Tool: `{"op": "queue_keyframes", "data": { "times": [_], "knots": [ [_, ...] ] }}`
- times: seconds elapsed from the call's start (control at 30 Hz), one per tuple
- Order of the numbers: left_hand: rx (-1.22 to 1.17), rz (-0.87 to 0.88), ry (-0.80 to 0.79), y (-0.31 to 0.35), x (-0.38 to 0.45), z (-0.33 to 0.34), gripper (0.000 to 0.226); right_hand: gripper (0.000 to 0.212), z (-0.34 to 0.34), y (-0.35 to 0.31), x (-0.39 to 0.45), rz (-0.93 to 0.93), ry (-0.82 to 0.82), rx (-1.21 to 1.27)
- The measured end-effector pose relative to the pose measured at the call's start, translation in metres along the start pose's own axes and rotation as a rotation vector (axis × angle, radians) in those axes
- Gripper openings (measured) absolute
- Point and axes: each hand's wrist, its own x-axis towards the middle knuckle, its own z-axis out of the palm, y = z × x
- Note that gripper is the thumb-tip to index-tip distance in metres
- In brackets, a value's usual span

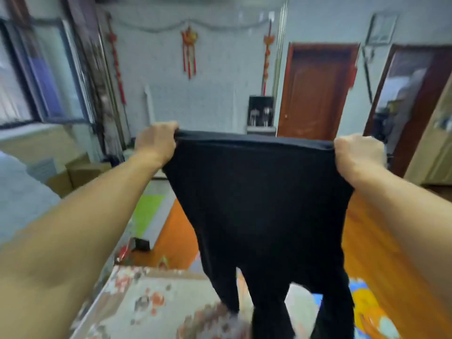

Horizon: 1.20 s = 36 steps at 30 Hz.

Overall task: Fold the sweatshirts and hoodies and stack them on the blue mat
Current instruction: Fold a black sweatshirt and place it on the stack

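Pale walls with red hanging ornaments point(188, 51) and a brown door point(315, 94) form the background; below, an orange floor point(176, 238) and a patterned cloth surface point(146, 307) are seen, with a patch of blue and yellow point(362, 304) at lower right that may be the mat, though this cannot be confirmed.

A black garment point(259, 204) is held up at arm's length in front of the camera. One straight edge is stretched level between the two hands. The left hand point(156, 140) is curled round the left corner of that edge, and the right hand point(358, 152) is clenched on the right corner; both grips are closed fists on fabric.

The garment hangs straight down from the grips, so its long axis is vertical, while the held edge runs left to right. Two narrower parts, judged to be sleeves, trail at the bottom over the cloth surface. Both hands are at about the same height and reach, so neither is clearly nearer.

The step in hand is judged to be spreading the garment for laying flat. For this, the held edge would need to be kept taut and level while lowered.
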Motion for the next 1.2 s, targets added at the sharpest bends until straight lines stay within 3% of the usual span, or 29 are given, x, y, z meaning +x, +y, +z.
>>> {"op": "queue_keyframes", "data": {
  "times": [0.1,0.2,0.27,0.4,0.5,0.57,0.63,0.7,0.83,0.93,1.07,1.1,1.2],
  "knots": [
    [-0.024,0.064,0.232,0.012,0.029,-0.046,0.024,0.027,-0.032,0.019,0.026,0.054,0.251,0.061],
    [-0.062,0.112,0.265,0.003,0.016,-0.045,0.017,0.023,-0.022,0.019,0.013,0.037,0.299,0.068],
    [-0.064,0.164,0.169,-0.012,-0.01,-0.027,0.015,0.02,0.002,0.016,-0.009,-0.021,0.262,0.049],
    [-0.071,0.393,-0.096,-0.05,-0.096,0.023,0.042,0.011,0.074,0.002,-0.073,-0.224,0.191,0.04],
    [-0.145,0.412,-0.388,-0.074,-0.176,0.058,0.023,0.006,0.127,-0.013,-0.139,-0.389,0.194,0.175],
    [-0.189,0.382,-0.53,-0.09,-0.231,0.083,0.023,0.009,0.16,-0.023,-0.184,-0.466,0.099,0.232],
    [-0.174,0.363,-0.661,-0.104,-0.287,0.113,0.03,0.025,0.196,-0.036,-0.234,-0.503,-0.123,0.241],
    [-0.132,0.266,-0.911,-0.108,-0.34,0.14,0.032,0.04,0.229,-0.049,-0.286,-0.547,-0.351,0.213],
    [-0.13,0.135,-1.236,-0.104,-0.419,0.177,0.009,0.022,0.267,-0.064,-0.364,-0.595,-0.697,0.09],
    [-0.127,0.064,-1.257,-0.102,-0.443,0.189,0.007,0.025,0.278,-0.062,-0.39,-0.494,-0.889,0.136],
    [-0.119,0.07,-1.111,-0.095,-0.453,0.184,0.017,0.009,0.269,-0.043,-0.407,-0.364,-0.772,0.283],
    [-0.093,0.097,-1.086,-0.095,-0.458,0.18,0.023,0.014,0.268,-0.036,-0.414,-0.386,-0.728,0.291],
    [0.075,0.275,-1.149,-0.093,-0.488,0.175,0.039,0.033,0.265,-0.024,-0.446,-0.474,-0.797,0.231]
  ]
}}
